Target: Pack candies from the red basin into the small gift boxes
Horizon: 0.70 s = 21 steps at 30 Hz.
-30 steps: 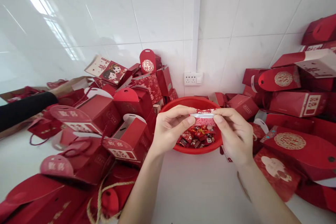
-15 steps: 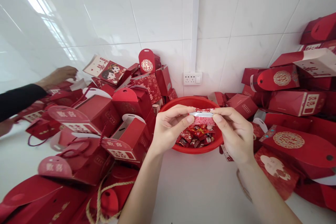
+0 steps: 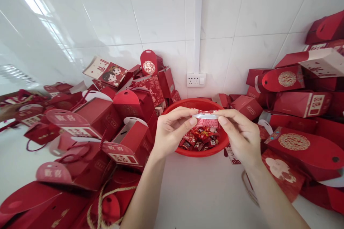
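Between my two hands is a small red-and-silver candy packet [image 3: 206,121], pinched at both ends above a red plastic basket [image 3: 182,152]. My left hand [image 3: 172,130] is closed on its left end, thumb in front and fingers behind. On the opposite end, my right hand [image 3: 240,134] grips it in the same way. The packet's silver strip faces up toward me. Below it, several wrapped candies [image 3: 199,139] in red and dark wrappers lie in the basket. Part of the basket's inside is hidden behind my hands.
Red gift boxes [image 3: 98,112] with handles and cords are piled on the left, and more boxes [image 3: 295,143] are stacked on the right. A wall socket [image 3: 195,79] sits behind the basket. Another person's hand [image 3: 8,112] shows at the far left edge.
The other person's dark-sleeved arm at the left has drawn back, leaving only part of a hand in view. My hands keep the packet in nearly the same place.
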Available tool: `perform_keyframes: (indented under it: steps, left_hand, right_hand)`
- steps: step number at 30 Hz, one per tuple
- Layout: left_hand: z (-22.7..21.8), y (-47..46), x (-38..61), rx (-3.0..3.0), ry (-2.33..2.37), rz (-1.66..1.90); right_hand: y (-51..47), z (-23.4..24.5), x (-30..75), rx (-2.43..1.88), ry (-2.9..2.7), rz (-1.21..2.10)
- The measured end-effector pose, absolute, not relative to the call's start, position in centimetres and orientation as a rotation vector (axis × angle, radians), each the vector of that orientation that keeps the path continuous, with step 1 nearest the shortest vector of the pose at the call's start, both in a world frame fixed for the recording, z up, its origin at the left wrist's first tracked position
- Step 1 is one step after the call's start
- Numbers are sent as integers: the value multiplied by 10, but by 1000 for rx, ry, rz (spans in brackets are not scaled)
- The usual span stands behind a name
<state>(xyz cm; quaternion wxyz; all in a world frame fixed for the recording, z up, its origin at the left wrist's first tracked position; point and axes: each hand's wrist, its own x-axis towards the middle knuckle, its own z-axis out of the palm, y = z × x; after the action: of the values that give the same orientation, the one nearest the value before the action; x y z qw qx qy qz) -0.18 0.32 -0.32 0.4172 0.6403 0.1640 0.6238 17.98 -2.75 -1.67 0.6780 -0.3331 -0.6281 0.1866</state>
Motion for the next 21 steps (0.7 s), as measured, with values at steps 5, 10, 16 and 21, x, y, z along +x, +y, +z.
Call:
perform_keyframes:
  steps: [5,10,16,21]
  left_hand:
    - [-4,4,-2,1602,433,1568]
    - [-4,4,-3,1602,456,1571]
    - [-4,4,-2,1610,487,1577]
    - [-5,5,-2,1616,489,1574]
  right_hand:
    - [-30,-13,183,-745,-1475,396]
    - [-32,-9,185,-770,-1501,382]
    - [-32,-9,187,-790,-1513,365]
    - [-34,-8,188,-792,-1531,343]
